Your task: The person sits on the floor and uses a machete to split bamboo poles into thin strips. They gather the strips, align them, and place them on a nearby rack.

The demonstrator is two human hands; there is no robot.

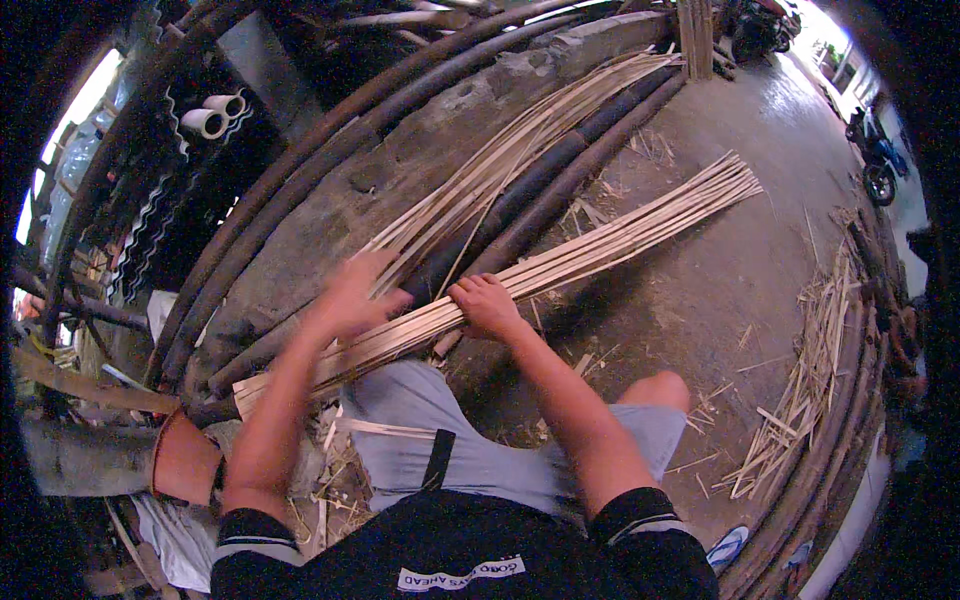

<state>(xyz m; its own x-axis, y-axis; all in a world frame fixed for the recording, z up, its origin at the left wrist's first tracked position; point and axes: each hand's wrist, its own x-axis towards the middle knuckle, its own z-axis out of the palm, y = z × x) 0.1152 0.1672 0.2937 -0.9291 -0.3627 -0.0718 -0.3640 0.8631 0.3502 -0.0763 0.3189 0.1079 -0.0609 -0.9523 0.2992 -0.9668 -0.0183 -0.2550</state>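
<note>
A long bundle of thin, pale strips of split wood or bamboo [620,235] lies slantwise across my lap, from the lower left to the upper right. My right hand [487,306] is closed over its middle, fingers wrapped across the top strips. Just above the bundle's near part is my left hand [355,298], smeared by motion; whether it touches the strips or holds one cannot be made out. Beyond both hands, a second, looser pile of similar strips [500,165] rests alongside dark pipe-like poles [560,160].
A low concrete ledge [480,90] runs behind the poles. Scattered strips [800,390] and long poles [845,420] lie on the floor to the right. At lower left is an orange-rimmed cylinder [185,455]. A sandal [727,550] sits lower right; a motorbike [880,165] stands far right.
</note>
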